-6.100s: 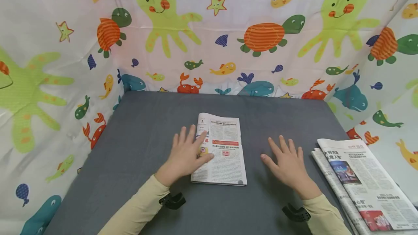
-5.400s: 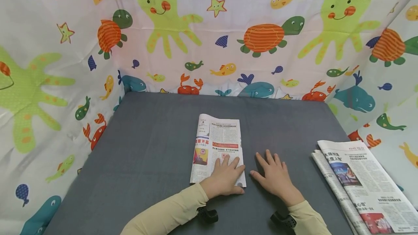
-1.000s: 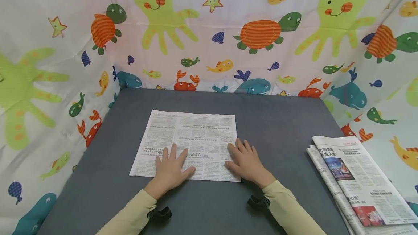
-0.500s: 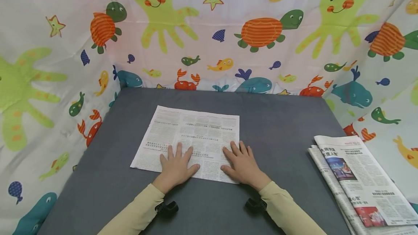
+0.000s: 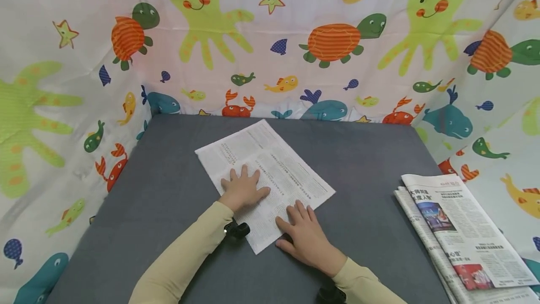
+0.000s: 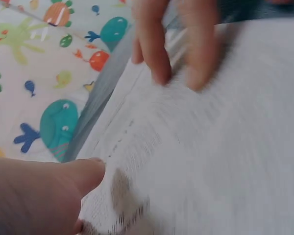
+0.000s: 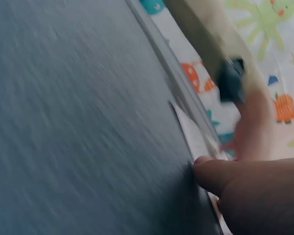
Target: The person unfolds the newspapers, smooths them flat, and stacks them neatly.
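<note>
A newspaper sheet (image 5: 291, 172), printed in small text, lies slantwise on the grey table, one corner pointing to the person. My left hand (image 5: 242, 190) rests on its left part with fingers spread; in the left wrist view the newspaper (image 6: 245, 127) looks blurred below the fingers and thumb. At the lower right edge, my right hand (image 5: 308, 238) touches the paper with fairly straight fingers. Its thumb lies by the near corner. In the right wrist view, the thumb of the right hand (image 7: 255, 191) covers part of the paper's edge (image 7: 191, 132). Neither hand grips it.
A stack of folded newspapers (image 5: 472, 233) lies at the table's right side. The grey table (image 5: 147, 191) is bordered at the back and sides by a sea-animal curtain (image 5: 261, 22). Each wrist carries a black band, such as the left one (image 5: 237, 230).
Earlier the newspaper was a narrow folded strip, then lay wider and nearly square to the table. In the last half second it turned clockwise; my left hand moved away, my right hand nearer.
</note>
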Tool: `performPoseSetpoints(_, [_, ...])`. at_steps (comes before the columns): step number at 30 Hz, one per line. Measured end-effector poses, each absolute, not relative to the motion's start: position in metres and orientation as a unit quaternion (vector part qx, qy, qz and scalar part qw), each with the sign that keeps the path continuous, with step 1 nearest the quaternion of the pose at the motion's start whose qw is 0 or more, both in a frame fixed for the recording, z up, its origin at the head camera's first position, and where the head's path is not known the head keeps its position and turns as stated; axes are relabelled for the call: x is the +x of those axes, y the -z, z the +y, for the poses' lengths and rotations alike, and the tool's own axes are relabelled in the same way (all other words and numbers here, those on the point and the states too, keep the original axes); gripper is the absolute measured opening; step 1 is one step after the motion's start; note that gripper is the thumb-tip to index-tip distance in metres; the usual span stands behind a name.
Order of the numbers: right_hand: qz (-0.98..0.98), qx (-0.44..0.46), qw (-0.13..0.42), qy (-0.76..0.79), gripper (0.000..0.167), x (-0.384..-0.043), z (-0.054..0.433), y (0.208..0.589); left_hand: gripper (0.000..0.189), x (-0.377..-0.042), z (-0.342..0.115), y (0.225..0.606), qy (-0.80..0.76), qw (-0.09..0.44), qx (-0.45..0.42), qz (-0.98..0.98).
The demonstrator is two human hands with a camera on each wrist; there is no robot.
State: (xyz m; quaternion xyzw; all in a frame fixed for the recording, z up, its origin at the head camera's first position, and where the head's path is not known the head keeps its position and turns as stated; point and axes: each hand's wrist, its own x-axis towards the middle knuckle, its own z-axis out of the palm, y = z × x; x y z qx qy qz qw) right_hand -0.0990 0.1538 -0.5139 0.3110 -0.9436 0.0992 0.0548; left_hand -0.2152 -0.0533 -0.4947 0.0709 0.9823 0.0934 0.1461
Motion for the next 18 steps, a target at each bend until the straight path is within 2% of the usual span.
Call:
performPoseSetpoints(8, [-0.933,0.338,0.002,-0.121,0.059,-0.09,0.13,0.519,0.086,-0.225,-0.019,0.492,-0.096,0.168,0.12,0.974])
performPoseSetpoints(18, [-0.934,0.329,-0.028,-0.133,0.062,-0.092,0.128,0.516,0.089,-0.226,-0.016,0.492,-0.122,0.164,0.112,0.973])
